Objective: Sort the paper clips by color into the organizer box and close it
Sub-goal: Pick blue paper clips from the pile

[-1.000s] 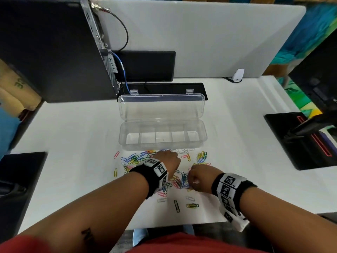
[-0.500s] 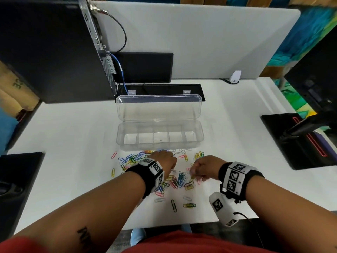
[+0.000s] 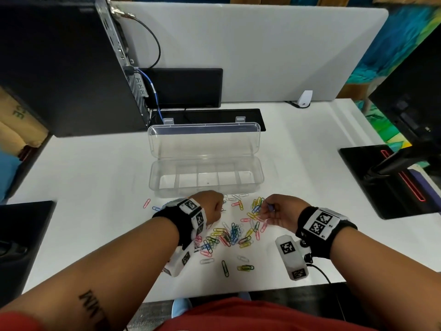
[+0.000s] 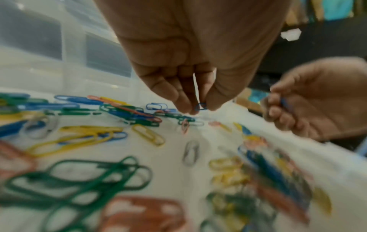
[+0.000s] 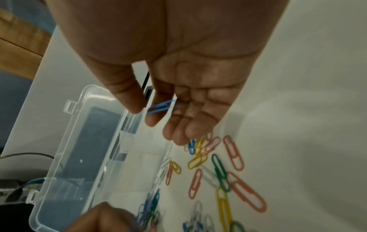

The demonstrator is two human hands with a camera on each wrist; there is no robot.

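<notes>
Several paper clips [image 3: 232,235] in blue, green, yellow, pink and white lie scattered on the white table, in front of a clear organizer box [image 3: 206,179] whose lid [image 3: 204,140] stands open. Its compartments hold no clips. My left hand [image 3: 216,206] hovers over the pile's left part and pinches a blue clip [image 4: 200,107] between thumb and fingertips. My right hand [image 3: 270,211] is raised over the pile's right part, palm turned inward, holding a blue clip [image 5: 161,106] against its fingers.
A black computer case [image 3: 59,68] stands at the back left with cables [image 3: 152,91] behind the box. Black pads lie at the right [image 3: 391,182] and left [image 3: 21,235] table edges. A white partition [image 3: 262,48] closes the back.
Both hands have lifted off the pile and moved toward the box. The right hand has turned palm inward with a blue clip; the left has picked one up.
</notes>
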